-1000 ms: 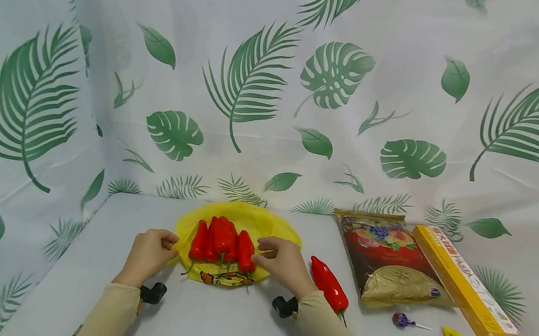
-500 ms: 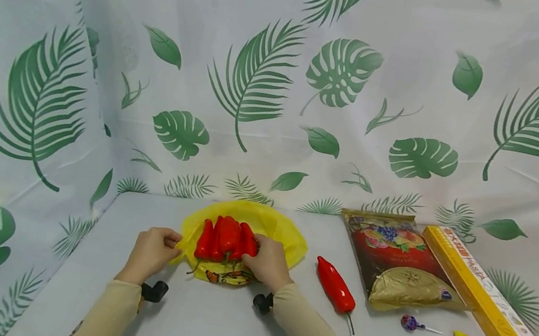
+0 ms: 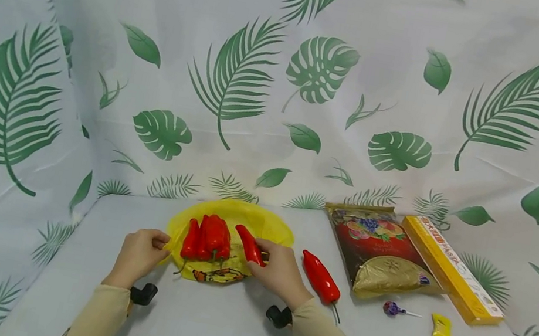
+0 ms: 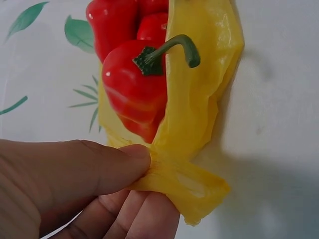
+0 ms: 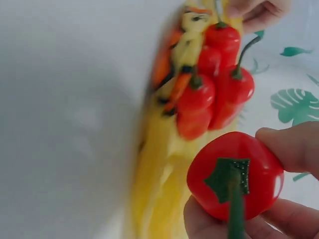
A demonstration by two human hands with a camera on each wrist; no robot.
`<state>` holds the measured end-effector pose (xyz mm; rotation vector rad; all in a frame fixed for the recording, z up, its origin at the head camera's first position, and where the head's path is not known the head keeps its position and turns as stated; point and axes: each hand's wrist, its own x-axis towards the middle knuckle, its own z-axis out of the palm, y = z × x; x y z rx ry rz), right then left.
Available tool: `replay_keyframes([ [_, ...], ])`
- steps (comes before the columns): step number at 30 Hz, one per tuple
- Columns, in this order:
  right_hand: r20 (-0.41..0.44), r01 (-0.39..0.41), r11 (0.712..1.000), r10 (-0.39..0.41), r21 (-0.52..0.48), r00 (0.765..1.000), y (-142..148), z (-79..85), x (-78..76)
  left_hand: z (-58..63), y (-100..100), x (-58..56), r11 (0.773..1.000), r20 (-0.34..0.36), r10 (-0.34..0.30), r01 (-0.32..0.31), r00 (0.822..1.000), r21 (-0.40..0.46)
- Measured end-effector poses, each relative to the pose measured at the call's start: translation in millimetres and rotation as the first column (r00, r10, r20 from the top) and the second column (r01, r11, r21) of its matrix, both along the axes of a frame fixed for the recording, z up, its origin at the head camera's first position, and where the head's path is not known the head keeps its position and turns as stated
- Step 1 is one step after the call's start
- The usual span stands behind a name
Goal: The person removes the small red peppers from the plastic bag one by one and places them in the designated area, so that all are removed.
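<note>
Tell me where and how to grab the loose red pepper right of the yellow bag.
Probably best from above, across the thick body of the loose red pepper: it lies on its side, top uncovered, seemingly narrow enough to grip, as the right hand grips another pepper. Avoid the thin stem, which gives little to hold.

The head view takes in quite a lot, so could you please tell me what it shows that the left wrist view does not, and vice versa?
Only the head view shows the right hand gripping a red pepper, the lone pepper, the red-and-gold pouch, the yellow-and-white box and the yellow-wrapped sweet.

Only the left wrist view shows the crumpled bag end jutting past the pinching thumb.

Both show the left hand, the yellow bag, the grouped peppers and the leaf-printed backdrop.
</note>
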<state>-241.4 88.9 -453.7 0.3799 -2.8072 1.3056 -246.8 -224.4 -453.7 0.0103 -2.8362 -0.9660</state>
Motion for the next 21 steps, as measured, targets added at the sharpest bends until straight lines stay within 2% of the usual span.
replay_keyframes([
  [6, -0.038, 0.06, 0.989, -0.056, 0.137, 0.998, 32, -7.8, 23.8, 3.5, -3, 1.7, 1.0, -0.001, -0.006, 0.006, 1.0, -0.008],
  [13, -0.103, 0.083, 0.961, -0.058, 0.264, 0.993, 60, -18.3, 41.6, 6.2, -4, 3.3, 1.0, 0.01, -0.005, 0.005, 1.0, -0.018],
  [17, -0.134, 0.074, 0.951, -0.035, 0.301, 0.99, 71, -17.9, 50.8, 6.6, -2, 4.1, 1.0, 0.02, -0.002, 0.002, 1.0, -0.014],
  [21, -0.134, 0.096, 0.937, -0.054, 0.335, 0.99, 80, -16.6, 57.0, 6.8, -2, 5.5, 1.0, 0.026, 0.007, -0.007, 1.0, -0.016],
])
